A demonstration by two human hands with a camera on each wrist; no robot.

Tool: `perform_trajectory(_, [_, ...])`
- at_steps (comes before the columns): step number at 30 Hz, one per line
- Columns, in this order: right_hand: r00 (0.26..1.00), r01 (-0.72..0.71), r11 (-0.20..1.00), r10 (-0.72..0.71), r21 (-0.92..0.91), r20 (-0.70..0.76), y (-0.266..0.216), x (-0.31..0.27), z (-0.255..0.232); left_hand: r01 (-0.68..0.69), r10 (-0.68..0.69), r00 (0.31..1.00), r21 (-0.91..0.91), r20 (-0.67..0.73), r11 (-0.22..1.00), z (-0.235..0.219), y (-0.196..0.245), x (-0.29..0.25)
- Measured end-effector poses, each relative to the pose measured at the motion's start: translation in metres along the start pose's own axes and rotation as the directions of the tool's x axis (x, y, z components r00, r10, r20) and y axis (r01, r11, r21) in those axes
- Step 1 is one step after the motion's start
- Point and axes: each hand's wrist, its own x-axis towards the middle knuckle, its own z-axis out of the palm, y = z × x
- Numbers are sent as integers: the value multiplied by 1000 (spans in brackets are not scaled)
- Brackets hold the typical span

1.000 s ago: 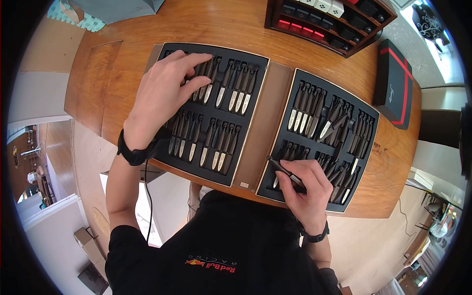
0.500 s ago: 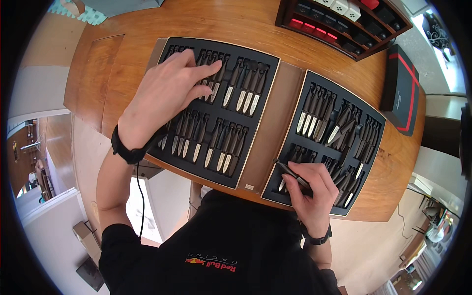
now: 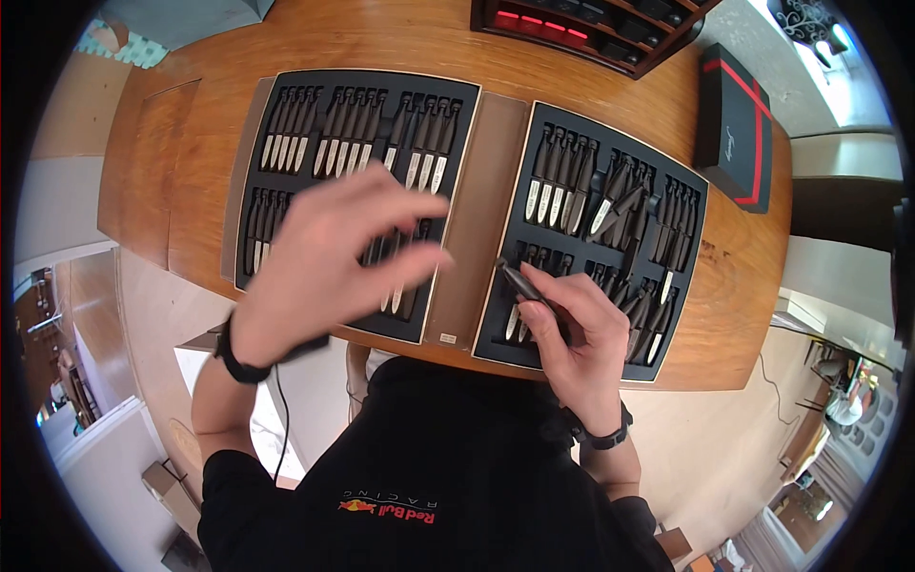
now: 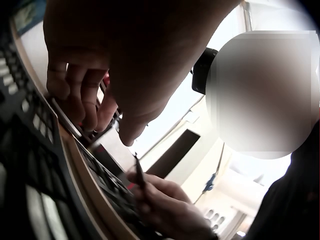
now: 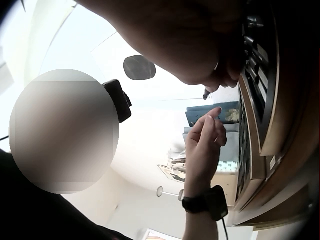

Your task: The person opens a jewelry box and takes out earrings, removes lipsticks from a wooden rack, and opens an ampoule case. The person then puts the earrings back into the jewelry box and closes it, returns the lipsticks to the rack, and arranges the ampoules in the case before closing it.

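Observation:
In the head view the left hand (image 3: 348, 253), blurred, hovers over the lower part of the left black tray (image 3: 319, 81), thumb and forefinger apart with nothing between them. Rows of dark pen-like pieces with silvery ends (image 3: 338, 157) fill that tray. The right hand (image 3: 586, 343) pinches one dark slim piece (image 3: 522, 284) between thumb and fingers, above the lower left corner of the right tray (image 3: 615, 138). The held piece (image 4: 138, 169) also shows in the left wrist view, its tip pointing up. Several pieces in the right tray's middle (image 3: 624, 205) lie crosswise.
A brown spine (image 3: 477, 219) joins the trays on the wooden table (image 3: 172, 143). Behind stands a wooden rack (image 3: 610, 38) with red-lit items; at the right back lies a black box with red ribbon (image 3: 729, 143). A grey bag (image 3: 195, 19) is at the back left.
The left hand has left the upper rows of the left tray and moved down towards the spine. The right hand still pinches the dark piece. The head view has shifted.

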Motion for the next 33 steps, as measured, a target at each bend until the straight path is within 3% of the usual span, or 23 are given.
perform_trajectory(4, [989,-146,971,138,190,55,-6,3,7,77,-65,996,-274,55,959,32,21,-8])
perform_trajectory(6, [986,-142,965,119,222,114,-8,3,7,105,-90,994,-315,61,943,44,19,-9])
perform_trajectory(8, [992,-94,974,75,205,98,-5,4,9,246,-223,969,-445,105,861,47,17,-8])
perform_trajectory(12, [999,13,986,-20,163,36,-3,2,11,202,-269,962,-551,-43,810,33,9,3])
perform_trajectory(15, [996,17,999,-20,37,82,4,-5,9,342,-400,914,-392,-73,854,-1,-12,25])
perform_trajectory(16, [996,19,999,-23,43,83,4,-5,9,344,-401,913,-386,-75,856,-7,-24,31])
perform_trajectory(18, [985,149,988,-144,-46,92,4,-5,10,345,-354,934,-122,-56,931,-12,-44,42])
perform_trajectory(22, [980,179,981,-173,-67,95,6,-5,11,350,-347,936,54,-61,935,-4,-42,57])
perform_trajectory(31, [969,230,966,-216,-114,122,4,-4,12,71,-27,994,433,-107,899,-4,-41,46])
perform_trajectory(33, [962,254,961,-240,-110,128,3,-2,12,-27,26,1000,493,9,869,-10,-41,42])
